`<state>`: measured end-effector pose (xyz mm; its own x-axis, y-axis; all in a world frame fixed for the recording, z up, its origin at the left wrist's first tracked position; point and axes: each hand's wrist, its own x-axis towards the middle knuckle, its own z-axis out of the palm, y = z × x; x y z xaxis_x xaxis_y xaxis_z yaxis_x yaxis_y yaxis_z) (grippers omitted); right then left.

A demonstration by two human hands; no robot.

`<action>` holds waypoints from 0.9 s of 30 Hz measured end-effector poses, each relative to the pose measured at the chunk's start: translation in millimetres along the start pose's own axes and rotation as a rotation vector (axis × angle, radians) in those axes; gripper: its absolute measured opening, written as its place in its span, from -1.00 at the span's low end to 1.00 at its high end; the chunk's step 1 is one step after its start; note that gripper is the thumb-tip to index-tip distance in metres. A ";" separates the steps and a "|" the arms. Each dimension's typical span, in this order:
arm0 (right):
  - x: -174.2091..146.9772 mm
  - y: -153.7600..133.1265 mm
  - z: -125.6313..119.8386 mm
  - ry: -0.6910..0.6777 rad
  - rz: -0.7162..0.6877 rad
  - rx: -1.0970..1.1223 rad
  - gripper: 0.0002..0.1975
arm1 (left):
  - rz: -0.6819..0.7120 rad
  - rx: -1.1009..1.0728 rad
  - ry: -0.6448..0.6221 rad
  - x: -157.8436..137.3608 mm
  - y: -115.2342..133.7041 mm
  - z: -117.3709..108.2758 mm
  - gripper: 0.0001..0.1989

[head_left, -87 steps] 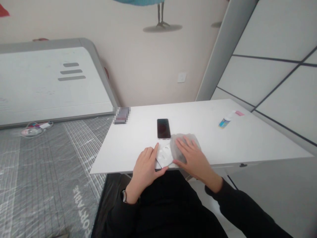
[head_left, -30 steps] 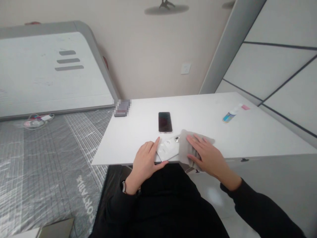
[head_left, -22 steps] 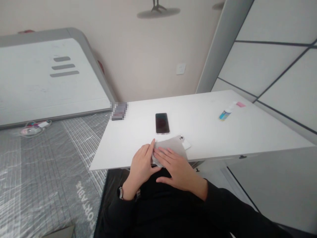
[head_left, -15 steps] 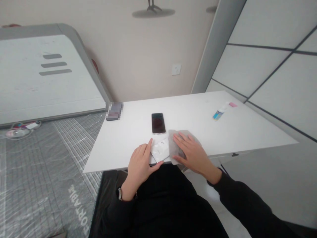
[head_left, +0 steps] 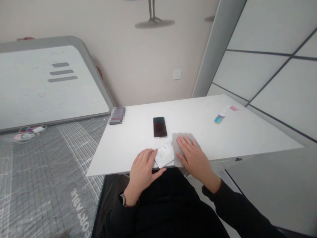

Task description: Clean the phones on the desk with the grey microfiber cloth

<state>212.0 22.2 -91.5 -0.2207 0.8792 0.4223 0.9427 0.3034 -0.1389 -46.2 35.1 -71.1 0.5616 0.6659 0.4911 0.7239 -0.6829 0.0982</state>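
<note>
Left hand (head_left: 142, 170): I'm gripping the white phone (head_left: 164, 155) between thumb and forefinger.
Right hand (head_left: 194, 158): open, flat on grey cloth (head_left: 176, 149).
Beyond: dark-screened phone (head_left: 160, 127) near; bottle (head_left: 220, 118) well apart.

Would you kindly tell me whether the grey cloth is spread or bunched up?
Spread, where visible: the grey cloth lies flat, its left edge fairly straight, under the right hand, which hides the rest.

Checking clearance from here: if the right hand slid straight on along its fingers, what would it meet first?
Beyond the gray cloth under it, the right hand would likely meet the dark-screened smartphone first; one view leaves the exact line uncertain.
</note>
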 end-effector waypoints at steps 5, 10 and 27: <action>-4.0 -19.6 4.6 0.093 0.052 0.055 -0.49 | 0.112 0.031 0.049 -4.6 -0.8 3.7 -0.48; -1.0 -45.1 -0.3 0.247 0.011 0.223 -0.57 | 0.117 0.016 0.187 -2.7 0.3 9.7 -0.61; 31.2 -69.9 -13.0 0.112 -0.235 0.301 -0.29 | -0.082 -0.151 0.290 -0.4 1.5 17.4 -0.77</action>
<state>142.5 23.7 -56.9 -0.3775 0.7323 0.5668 0.7505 0.6005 -0.2759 -38.4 39.0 -86.2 0.3502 0.6222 0.7002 0.6821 -0.6817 0.2646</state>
